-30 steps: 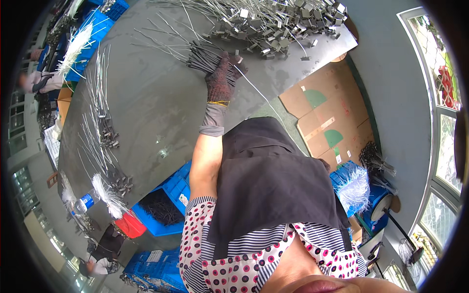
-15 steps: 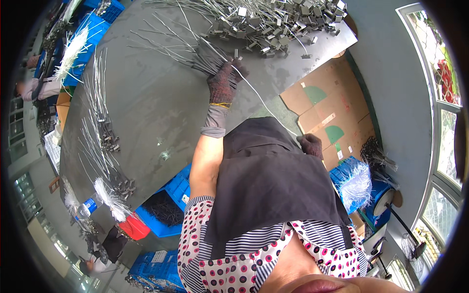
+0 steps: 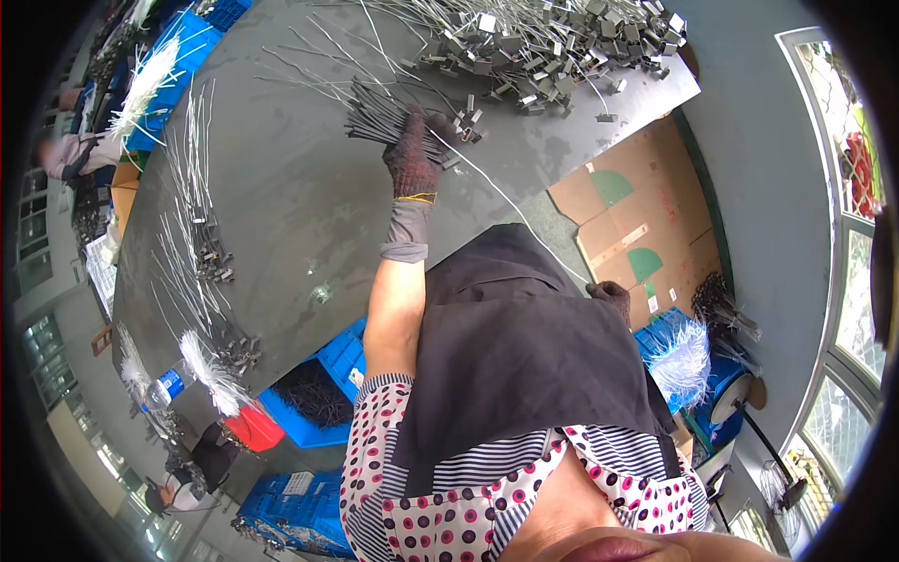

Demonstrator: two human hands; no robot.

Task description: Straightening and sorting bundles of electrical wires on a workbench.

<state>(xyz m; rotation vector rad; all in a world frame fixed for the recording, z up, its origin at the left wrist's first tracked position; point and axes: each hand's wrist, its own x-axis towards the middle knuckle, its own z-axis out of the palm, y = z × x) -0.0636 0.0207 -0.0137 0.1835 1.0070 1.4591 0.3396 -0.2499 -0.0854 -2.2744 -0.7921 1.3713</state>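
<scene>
My left hand (image 3: 413,155), in a dark knitted glove, is closed around a bundle of dark grey wires (image 3: 375,114) over the grey table. Small metal blocks (image 3: 467,120) stick out on the bundle's right side. A thin white cord (image 3: 506,195) runs from the bundle down across the dark apron to my right hand (image 3: 613,300). That hand, also gloved, is closed on the cord's lower end, at the right of my waist. The fingers of both hands partly hide what they grip.
A large heap of wires with metal block ends (image 3: 552,56) covers the table's far right. Smaller bundles (image 3: 211,248) lie along its left side. Flattened cardboard (image 3: 646,215) stands past the right edge. Blue crates (image 3: 328,375) sit below the table; another person (image 3: 84,155) is far left.
My left hand and the bundle have shifted slightly left and toward me, the bundle turning so its metal blocks show more. My right hand has moved a little right and down, the cord still stretched.
</scene>
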